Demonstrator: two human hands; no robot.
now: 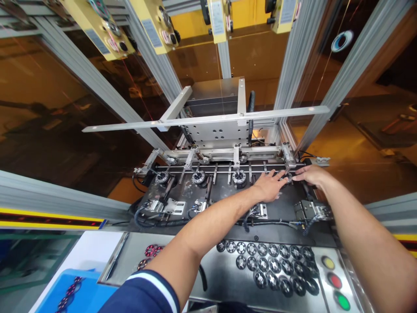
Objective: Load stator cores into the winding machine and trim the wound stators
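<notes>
At the machine's rightmost station sits a round slotted core [287, 178], partly covered by my fingers. My left hand [270, 186] reaches in from its left, fingers stretched and spread, their tips at the core's edge. From the other side my right hand [311, 175] points its extended fingers at the same core, thumb and forefinger apart. Whether either hand grips it is hard to make out. Similar cores stand on the left station [162, 177], the second station [198, 177] and the third station [239, 178].
Several dark cores [273, 264] lie in rows on the metal tray nearest me, beside yellow, red and green buttons [343, 301]. Red-wound cores [151, 250] lie left, near a blue bin [91, 291]. A long metal bar [208, 119] crosses above the stations.
</notes>
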